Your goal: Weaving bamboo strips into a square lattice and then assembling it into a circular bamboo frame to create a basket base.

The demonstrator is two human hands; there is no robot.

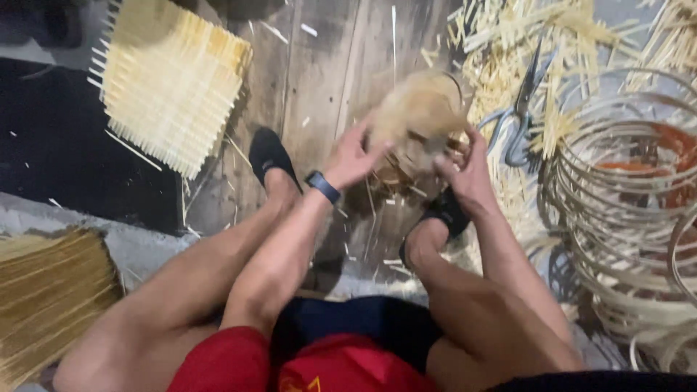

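- The floor [319,80] is dark, worn wooden planking, littered with pale slivers; a grey strip and a black patch lie at the left edge.
- A woven square mat [170,80] of pale bamboo slats lies upper left, and a bundle of darker strips [51,297] lower left.
- To the right stand stacked hoops [624,210], a heap of loose cut slats [530,58], and metal shears [519,116] lying on that heap.
- A small, blurred woven basket [421,112] is held above the floor between the person's feet in black shoes, just beyond both hands.
- The left hand [353,156], a dark band on its wrist, grips the basket's lower left side with curled fingers.
- The right hand [465,170] is closed around the basket's lower right edge, fingers bent among its loose strands.
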